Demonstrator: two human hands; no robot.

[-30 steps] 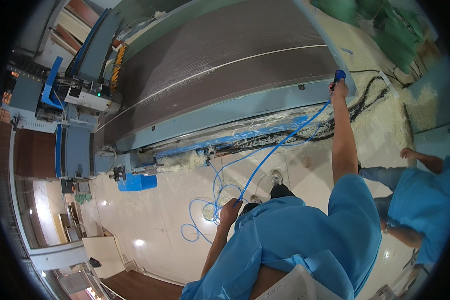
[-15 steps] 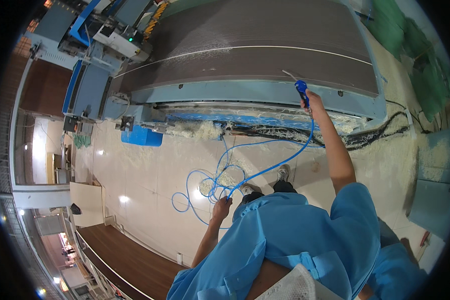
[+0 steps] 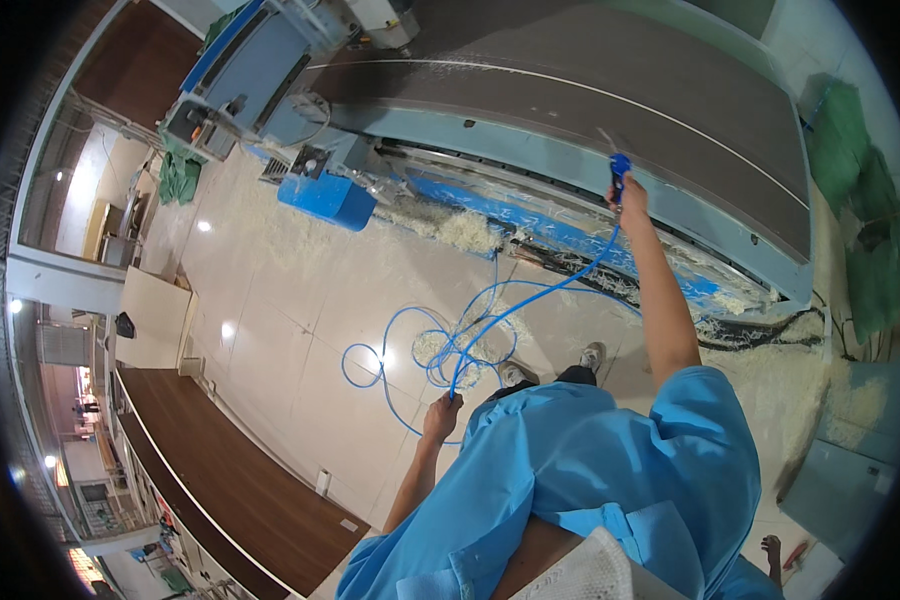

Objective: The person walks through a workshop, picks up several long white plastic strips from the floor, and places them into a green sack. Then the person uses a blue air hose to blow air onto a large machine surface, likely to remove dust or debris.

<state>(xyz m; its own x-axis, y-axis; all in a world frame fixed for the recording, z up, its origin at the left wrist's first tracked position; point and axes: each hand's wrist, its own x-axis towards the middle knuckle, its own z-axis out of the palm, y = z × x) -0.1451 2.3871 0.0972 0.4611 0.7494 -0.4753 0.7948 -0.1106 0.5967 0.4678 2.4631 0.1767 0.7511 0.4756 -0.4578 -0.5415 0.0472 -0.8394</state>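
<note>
My right hand (image 3: 627, 196) is closed around a blue air blow gun (image 3: 619, 168), held out over the near edge of a machine's dark, flat bed (image 3: 560, 75). The gun's thin nozzle points up and away over the bed. From its lower end runs a blue air hose (image 3: 545, 300), which sags toward my left. Lower down, my left hand (image 3: 442, 414) grips that same hose. Loose loops of it lie on the tiled floor ahead of my left hand and shoes.
Pale shavings (image 3: 467, 232) cover the machine's lower ledge and parts of the floor. A blue motor housing (image 3: 327, 200) juts out at the machine's left end. Brown panels (image 3: 230, 470) lie at the lower left. Another person's hand (image 3: 772, 548) shows at the lower right.
The view has turned, so the machine now slants down toward the right. The blow gun sits slightly farther right and still points over the bed. Both hands keep their hold.
</note>
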